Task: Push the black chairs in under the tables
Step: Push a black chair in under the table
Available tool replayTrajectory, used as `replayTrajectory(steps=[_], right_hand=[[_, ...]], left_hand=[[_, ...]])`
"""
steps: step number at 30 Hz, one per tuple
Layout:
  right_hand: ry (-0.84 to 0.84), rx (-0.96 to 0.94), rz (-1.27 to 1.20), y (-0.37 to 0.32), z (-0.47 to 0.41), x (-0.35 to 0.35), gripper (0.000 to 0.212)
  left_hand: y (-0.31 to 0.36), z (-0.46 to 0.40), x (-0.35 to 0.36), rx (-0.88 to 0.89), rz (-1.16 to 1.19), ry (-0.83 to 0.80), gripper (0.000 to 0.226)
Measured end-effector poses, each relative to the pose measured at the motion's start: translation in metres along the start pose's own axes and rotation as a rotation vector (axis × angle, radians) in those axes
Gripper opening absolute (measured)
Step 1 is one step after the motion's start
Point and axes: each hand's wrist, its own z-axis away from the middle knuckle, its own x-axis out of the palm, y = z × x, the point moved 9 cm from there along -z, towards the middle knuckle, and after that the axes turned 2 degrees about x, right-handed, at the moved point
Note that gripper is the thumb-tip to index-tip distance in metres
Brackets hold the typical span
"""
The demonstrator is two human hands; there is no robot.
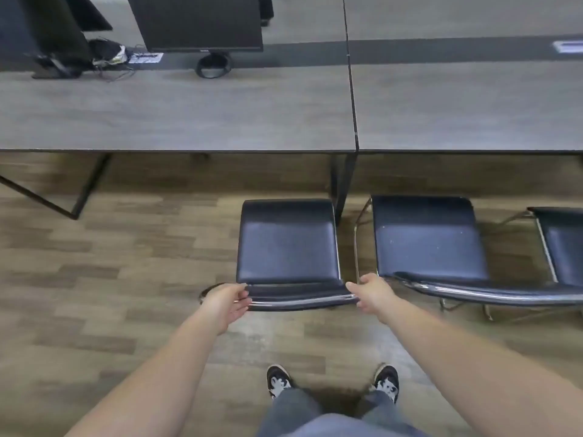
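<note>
A black chair (287,247) with a chrome frame stands on the floor in front of the left grey table (176,121), its seat outside the table's edge. My left hand (225,302) holds the left end of the chair's backrest. My right hand (370,293) holds the right end of the same backrest. A second black chair (429,244) stands just to the right, in front of the right grey table (467,115). Part of a third black chair (564,244) shows at the right edge.
A black monitor (198,23) on a ring stand, a second screen (47,29) and tangled cables (107,55) sit at the back of the left table. Black table legs (344,184) stand between the two chairs. My shoes (331,381) are on the wood-pattern floor behind the chair.
</note>
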Motion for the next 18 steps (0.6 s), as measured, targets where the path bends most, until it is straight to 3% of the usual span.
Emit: replayTrajectory(steps=[2,7,11,15,18], right_hand=[[0.067,0.051,0.038,0.007,-0.005,0.009,0.057],[0.07,0.223,-0.318,0.034,-0.012,0.044,0.051],[-0.054,0.247,-0.538,0.035,-0.017,0.068,0.033],[-0.098,0.241,-0.704,0.035,-0.026,0.08,0.019],[-0.071,0.216,-0.815,0.028,-0.035,0.078,0.018]], left_hand=[[-0.011,-0.017,-0.023,-0.047,-0.069,0.05,0.014],[-0.033,-0.05,-0.065,-0.11,-0.131,0.146,0.05],[-0.038,-0.063,-0.065,-0.106,0.056,0.201,0.043],[-0.047,-0.072,-0.057,-0.163,0.229,0.14,0.027],[-0.033,-0.079,-0.06,0.008,0.342,0.137,0.029]])
